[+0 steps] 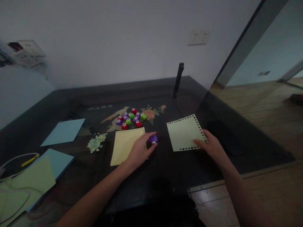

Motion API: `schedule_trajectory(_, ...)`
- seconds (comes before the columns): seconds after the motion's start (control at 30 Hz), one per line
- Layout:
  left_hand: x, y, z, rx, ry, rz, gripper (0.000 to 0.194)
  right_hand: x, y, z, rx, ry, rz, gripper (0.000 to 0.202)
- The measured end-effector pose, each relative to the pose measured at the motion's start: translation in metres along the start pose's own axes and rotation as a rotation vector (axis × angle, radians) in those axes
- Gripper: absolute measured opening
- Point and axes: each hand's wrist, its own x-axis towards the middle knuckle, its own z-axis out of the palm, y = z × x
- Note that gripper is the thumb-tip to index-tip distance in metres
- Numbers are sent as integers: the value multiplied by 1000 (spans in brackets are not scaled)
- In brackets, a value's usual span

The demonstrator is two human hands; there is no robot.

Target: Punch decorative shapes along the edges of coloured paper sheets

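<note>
Left hand (139,149) pinching purple punch (153,139), right hand (212,145) pinching pale green sheet (186,134) (three edges holed); edge-punching apparently underway, next calls for bringing bare edge to punch

Chinese characters (100,107), including 上 and 花, mark the dark tabletop (163,167).

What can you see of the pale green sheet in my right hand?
The pale green sheet looks like thin paper, roughly four-sided. Small holes, showing dark, line its top and right edges and most of the bottom; the left edge looks plain. Your right hand holds its right edge, thumb over the face. Whether it touches the dark tabletop beneath is unclear.
</note>
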Motion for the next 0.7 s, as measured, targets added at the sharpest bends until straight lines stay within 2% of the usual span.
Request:
schedule_trajectory(0.13,6,3,-3,-37,-23,-34,37,-1,3,6,-137,81,-76,47)
schedule_trajectory(0.23,21,8,-6,-60,-40,-29,32,-3,4,9,-164,70,-97,47)
schedule_trajectory(0.33,47,10,-6,-68,-3,26,30,-7,1,10,-161,45,-83,47)
schedule_trajectory(0.43,80,0,1,-131,52,90,28,-10,-3,12,-177,50,-87,45)
schedule_trajectory(0.57,124,-20,17,-227,72,13,29,-11,-3,16,-262,45,-84,47)
schedule_trajectory(0.7,155,-27,31,-54,11,-165,25,-9,0,19,-318,45,-128,57)
